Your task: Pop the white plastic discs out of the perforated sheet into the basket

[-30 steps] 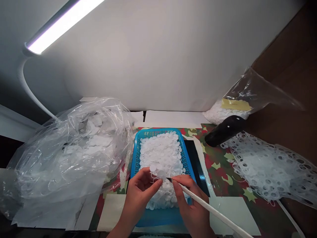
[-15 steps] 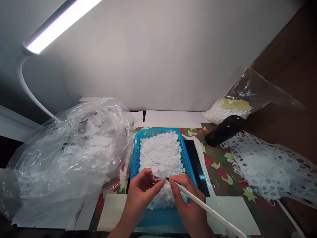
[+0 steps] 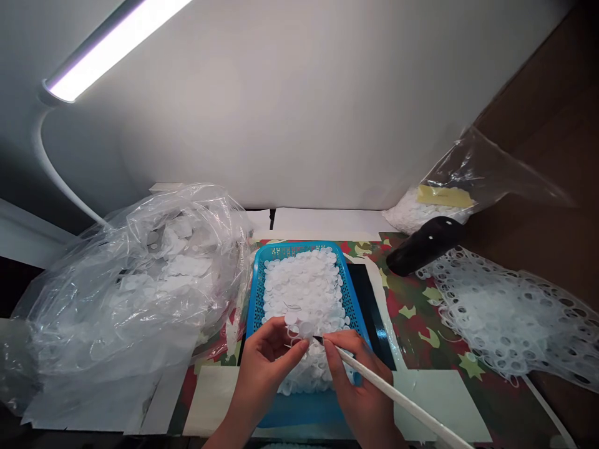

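Note:
Over a blue plastic basket (image 3: 258, 284) heaped with small white discs (image 3: 304, 280), my left hand (image 3: 266, 362) pinches a small piece of thin white plastic sheet (image 3: 303, 328) with round discs and ring-shaped edges. My right hand (image 3: 358, 374) grips a long, slim white-handled tool (image 3: 397, 394) like a pen, close to its dark pointed tip. That tip points left at the sheet piece, near my left fingertips; whether it touches cannot be seen. The rest of the piece is partly hidden by my left fingers.
A large clear plastic bag (image 3: 140, 305) of white scraps lies at left, under a lamp (image 3: 121, 47). To the right are a black object (image 3: 423, 246), a pile of punched-out translucent sheets (image 3: 510, 312) and a bag of white pieces (image 3: 416, 209). A camouflage-patterned cover (image 3: 416, 324) lies underneath.
My right hand and the tool have shifted slightly right, and more of the dark tip shows. My left hand keeps its pinch, almost unmoved.

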Demonstrator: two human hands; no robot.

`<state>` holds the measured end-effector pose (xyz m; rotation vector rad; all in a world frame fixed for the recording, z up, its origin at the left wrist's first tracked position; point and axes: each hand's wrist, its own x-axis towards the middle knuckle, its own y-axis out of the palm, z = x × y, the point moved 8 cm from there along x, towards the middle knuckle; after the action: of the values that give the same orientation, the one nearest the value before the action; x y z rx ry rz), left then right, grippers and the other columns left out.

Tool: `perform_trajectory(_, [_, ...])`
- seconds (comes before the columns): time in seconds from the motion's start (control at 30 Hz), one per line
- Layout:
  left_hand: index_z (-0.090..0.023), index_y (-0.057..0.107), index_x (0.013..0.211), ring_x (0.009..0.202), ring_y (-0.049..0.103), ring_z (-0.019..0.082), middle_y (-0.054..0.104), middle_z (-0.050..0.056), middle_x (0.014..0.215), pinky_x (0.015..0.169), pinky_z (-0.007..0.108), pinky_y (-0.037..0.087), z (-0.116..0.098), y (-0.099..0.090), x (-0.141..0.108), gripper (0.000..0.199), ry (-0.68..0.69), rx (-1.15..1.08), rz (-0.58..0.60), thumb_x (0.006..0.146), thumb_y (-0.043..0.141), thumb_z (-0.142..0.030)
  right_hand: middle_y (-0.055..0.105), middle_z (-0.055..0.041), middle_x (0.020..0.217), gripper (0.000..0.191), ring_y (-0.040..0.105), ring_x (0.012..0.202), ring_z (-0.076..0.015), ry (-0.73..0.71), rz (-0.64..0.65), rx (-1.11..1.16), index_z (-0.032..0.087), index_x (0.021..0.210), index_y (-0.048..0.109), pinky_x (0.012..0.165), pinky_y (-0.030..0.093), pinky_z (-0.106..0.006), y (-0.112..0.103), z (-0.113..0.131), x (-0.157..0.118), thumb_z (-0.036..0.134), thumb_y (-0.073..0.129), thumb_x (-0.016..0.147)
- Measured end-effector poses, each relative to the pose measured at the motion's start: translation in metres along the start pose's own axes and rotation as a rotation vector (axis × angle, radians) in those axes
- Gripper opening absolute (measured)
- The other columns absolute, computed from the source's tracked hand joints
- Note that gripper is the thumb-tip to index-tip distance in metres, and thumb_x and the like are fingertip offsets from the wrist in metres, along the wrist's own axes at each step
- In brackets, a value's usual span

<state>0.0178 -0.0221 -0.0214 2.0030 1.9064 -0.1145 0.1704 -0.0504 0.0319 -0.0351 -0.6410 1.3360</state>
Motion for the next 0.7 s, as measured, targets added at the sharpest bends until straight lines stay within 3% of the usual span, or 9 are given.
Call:
perform_trajectory(0.5, [-0.018,0.062,0.085,0.07,0.06,0.011,0.062,-0.003,0.073,0.065,0.018,0.049,0.004,-0.002,0.001,0.025,-0.018,0.019,-0.007,0.069,0.079,-0.025,0.064,-0.0009,0.079,0.013,0.063,0.074,-0.0143,-0.018,0.027,-0.024,0.022,0.092,0.06,0.067,0.05,-0.023,0.008,-0.001,0.001,0.012,0.052,0.089])
perform_trajectory(0.7, [-0.018,0.063,0.084,0.068,0.059,0.011,0.061,-0.003,0.071,0.064,0.018,0.048,0.001,-0.002,0.0,0.022,0.005,0.049,-0.016,0.07,0.078,-0.025,0.064,-0.0021,0.083,0.017,0.061,0.079,-0.0152,-0.109,0.07,-0.101,0.022,0.097,0.058,0.075,0.048,-0.026,0.015,0.011,0.003,0.008,0.051,0.09])
